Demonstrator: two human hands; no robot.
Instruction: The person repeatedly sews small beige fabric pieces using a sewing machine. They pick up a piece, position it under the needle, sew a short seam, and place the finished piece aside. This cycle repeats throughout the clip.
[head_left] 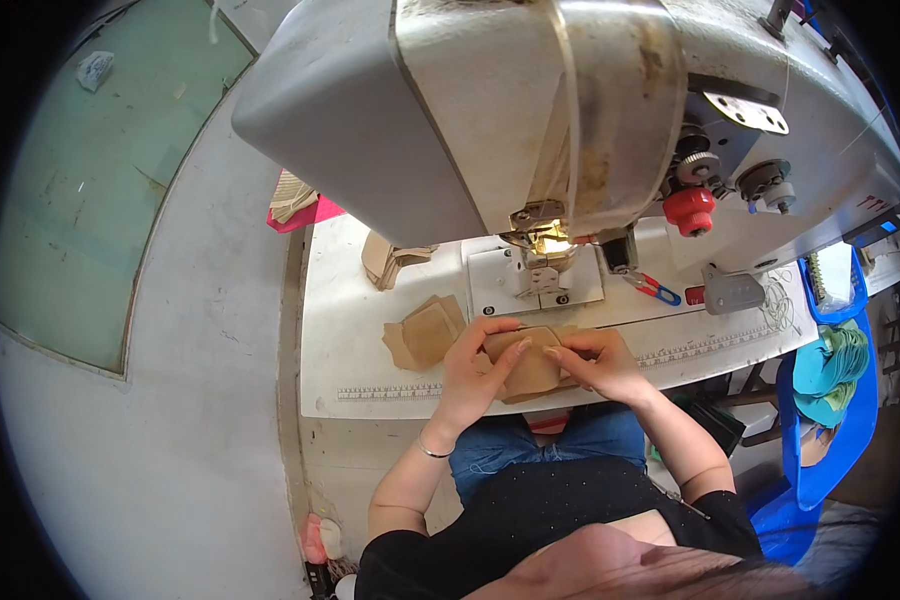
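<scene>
held piece: tan fabric piece (532, 375), up between both hands over the near edge of the white table (335, 350), more tan material showing under it
left hand (473, 370): gripping the piece's left side, thumb on the upper face, index finger along the far edge
right hand (602, 366): gripping the right side, thumb on the upper face, curled fingers partly hidden
thumbs: tips pointed at each other, close but apart, fabric between
piece vs presser foot (542, 278): piece lay on the person's side of it, nearly in line, a touch left, well clear of the needle plate (486, 287)
long axis: couldn't call it, fingers and the under layer hid the outline; far edge ran roughly left to right
nearer hand to foot: close to even, left index fingertip looked slightly nearer
near stack: loose tan pieces (425, 333) just left of the left hand
far stack: more tan pieces (382, 262) beyond those, left of the plate
right of plate: red-and-blue snips (655, 289), apart from both hands
ruler strip (700, 347): along the table's near side, passing behind the hands
</scene>
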